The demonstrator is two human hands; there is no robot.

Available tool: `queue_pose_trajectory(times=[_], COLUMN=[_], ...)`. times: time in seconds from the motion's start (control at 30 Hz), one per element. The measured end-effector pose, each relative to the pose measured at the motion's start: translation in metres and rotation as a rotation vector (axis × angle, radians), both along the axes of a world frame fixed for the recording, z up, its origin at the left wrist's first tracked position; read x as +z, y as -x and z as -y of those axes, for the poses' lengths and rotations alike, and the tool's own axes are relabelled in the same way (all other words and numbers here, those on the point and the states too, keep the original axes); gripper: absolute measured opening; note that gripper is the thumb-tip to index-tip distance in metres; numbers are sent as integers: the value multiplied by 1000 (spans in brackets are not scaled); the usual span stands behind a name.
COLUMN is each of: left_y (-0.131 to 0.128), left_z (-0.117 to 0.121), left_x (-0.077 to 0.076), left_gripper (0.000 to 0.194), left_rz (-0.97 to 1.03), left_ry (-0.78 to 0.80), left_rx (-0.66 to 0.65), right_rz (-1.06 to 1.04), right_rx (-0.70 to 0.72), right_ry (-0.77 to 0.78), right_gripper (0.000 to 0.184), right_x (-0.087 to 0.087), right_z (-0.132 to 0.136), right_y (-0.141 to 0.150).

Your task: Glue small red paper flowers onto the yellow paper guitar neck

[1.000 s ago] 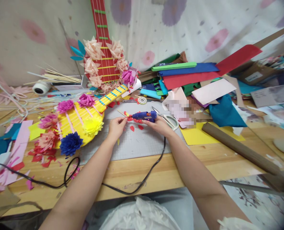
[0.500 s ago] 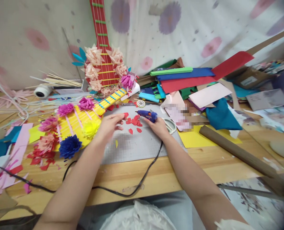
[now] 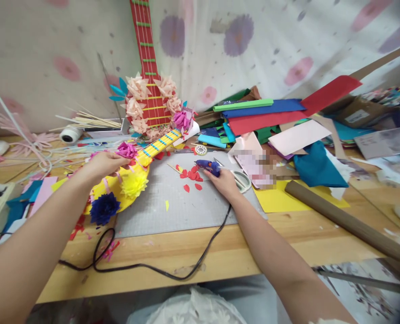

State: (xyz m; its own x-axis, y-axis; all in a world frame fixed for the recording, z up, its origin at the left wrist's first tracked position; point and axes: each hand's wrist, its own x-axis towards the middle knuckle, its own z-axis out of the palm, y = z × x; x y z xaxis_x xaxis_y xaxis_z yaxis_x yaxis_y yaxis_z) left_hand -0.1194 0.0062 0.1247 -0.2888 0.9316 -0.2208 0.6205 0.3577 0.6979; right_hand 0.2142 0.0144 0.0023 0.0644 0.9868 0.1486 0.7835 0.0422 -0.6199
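My left hand [image 3: 101, 164] is over the yellow toy guitar [image 3: 114, 191], just below a magenta paper flower [image 3: 127, 150]. Its fingers are pinched, with a small bit of red paper petal showing at the tips. My right hand [image 3: 222, 182] grips a blue glue gun [image 3: 206, 166], whose nozzle points left above the grey cutting mat [image 3: 152, 216]. Loose red petals [image 3: 190, 173] lie on the mat beneath the nozzle. Yellow [image 3: 134, 182] and dark blue [image 3: 105, 209] paper flowers sit on the guitar's body.
Scissors [image 3: 242, 181] lie beside my right hand. The glue gun's black cord [image 3: 146, 268] loops along the table's front edge. A red guitar [image 3: 150, 67] stands at the back. Coloured paper [image 3: 263, 118] and a brown roll [image 3: 341, 216] lie to the right.
My left hand has moved left from above the mat to the yellow guitar. My right hand stays in about the same place with the glue gun.
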Motion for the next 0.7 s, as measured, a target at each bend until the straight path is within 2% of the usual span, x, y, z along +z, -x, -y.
queue_pose_trajectory(times=[0.2,0.47,0.7], left_y=[3,-5,-9], left_z=[-15,-14,-12], left_x=[-16,-13,-15], left_gripper=[19,17,13], left_rz=[51,131,11], left_ry=[101,41,39], left_rx=[-23,31,21], right_rz=[-57,-31,5], right_rx=[49,1,-2], right_ry=[-39,7,16], right_gripper=[48,49,51], right_x=[1,3,1], right_z=[3,2,1], right_y=[-1,0,0])
